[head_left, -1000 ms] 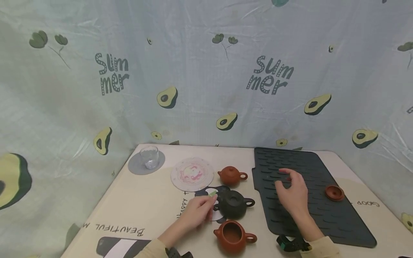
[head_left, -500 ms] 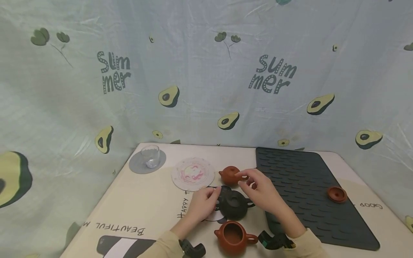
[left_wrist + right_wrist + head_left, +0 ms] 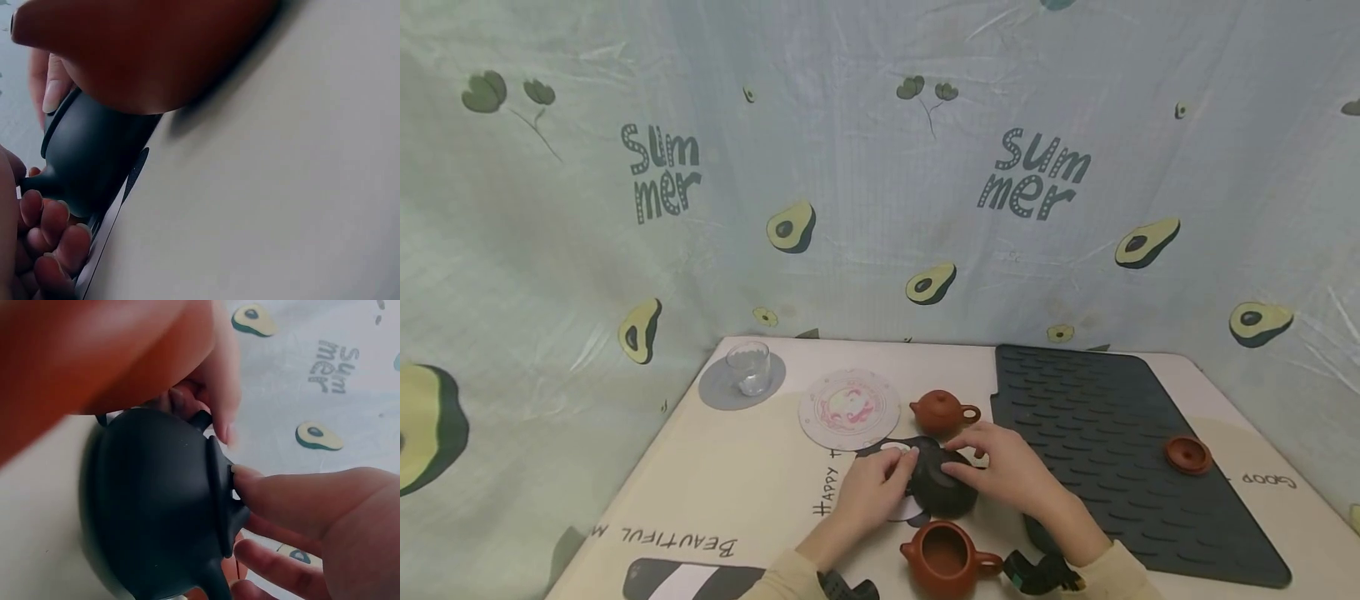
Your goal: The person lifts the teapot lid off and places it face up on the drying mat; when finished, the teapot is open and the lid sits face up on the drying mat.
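A black teapot (image 3: 942,498) stands between both hands at the middle of the table, its lid (image 3: 219,494) seated on top. My right hand (image 3: 1003,468) pinches the lid's knob between thumb and fingers. My left hand (image 3: 874,482) has its fingers curled round the spout (image 3: 39,183), seen from below in the left wrist view. Nearer to me is a reddish-brown teapot (image 3: 942,579) without a lid, its dark inside showing. It looms large and blurred at the top of both wrist views. Behind the black one, a smaller reddish-brown teapot (image 3: 936,412) wears its lid.
At right lies a ridged black mat (image 3: 1082,417) bearing a reddish-brown lid (image 3: 1189,455). A pink-printed round mat (image 3: 820,421) lies left of the small teapot. At far left a clear glass (image 3: 749,367) stands on a grey round mat (image 3: 713,393). A printed curtain (image 3: 850,167) hangs behind.
My right hand has come from over the black mat leftward to the black teapot and taken hold of the lid's knob. A small green thing seen at my left fingertips earlier no longer shows.
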`<act>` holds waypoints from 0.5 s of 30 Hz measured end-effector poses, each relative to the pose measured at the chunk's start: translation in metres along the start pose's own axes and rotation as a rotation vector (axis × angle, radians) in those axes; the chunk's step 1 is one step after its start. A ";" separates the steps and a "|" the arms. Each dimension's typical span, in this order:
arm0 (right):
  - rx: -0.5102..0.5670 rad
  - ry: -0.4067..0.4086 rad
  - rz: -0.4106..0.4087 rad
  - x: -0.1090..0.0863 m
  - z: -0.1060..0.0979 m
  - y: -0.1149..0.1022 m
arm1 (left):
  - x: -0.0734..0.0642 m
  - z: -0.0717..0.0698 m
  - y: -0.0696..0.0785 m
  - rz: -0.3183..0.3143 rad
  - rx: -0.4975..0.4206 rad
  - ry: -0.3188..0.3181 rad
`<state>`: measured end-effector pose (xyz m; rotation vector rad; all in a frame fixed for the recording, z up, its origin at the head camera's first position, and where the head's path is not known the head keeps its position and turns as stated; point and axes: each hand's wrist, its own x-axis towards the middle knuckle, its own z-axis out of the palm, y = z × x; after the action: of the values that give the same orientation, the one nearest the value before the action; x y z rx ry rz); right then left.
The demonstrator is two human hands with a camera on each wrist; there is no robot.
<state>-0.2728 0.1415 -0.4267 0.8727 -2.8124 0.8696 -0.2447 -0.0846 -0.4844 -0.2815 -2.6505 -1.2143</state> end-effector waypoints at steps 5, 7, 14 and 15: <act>0.011 -0.001 -0.055 0.000 0.001 0.003 | -0.001 0.000 0.000 0.010 -0.009 0.002; 0.020 -0.007 -0.071 0.001 0.002 0.004 | -0.001 -0.001 0.000 0.010 -0.015 -0.001; 0.041 -0.007 -0.073 0.002 0.003 0.005 | -0.001 -0.003 -0.001 0.015 -0.024 -0.002; 0.041 -0.004 -0.073 0.002 0.003 0.005 | 0.000 -0.003 -0.001 0.017 -0.024 -0.001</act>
<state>-0.2772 0.1418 -0.4313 0.9777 -2.7560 0.9198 -0.2443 -0.0876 -0.4836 -0.3076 -2.6307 -1.2423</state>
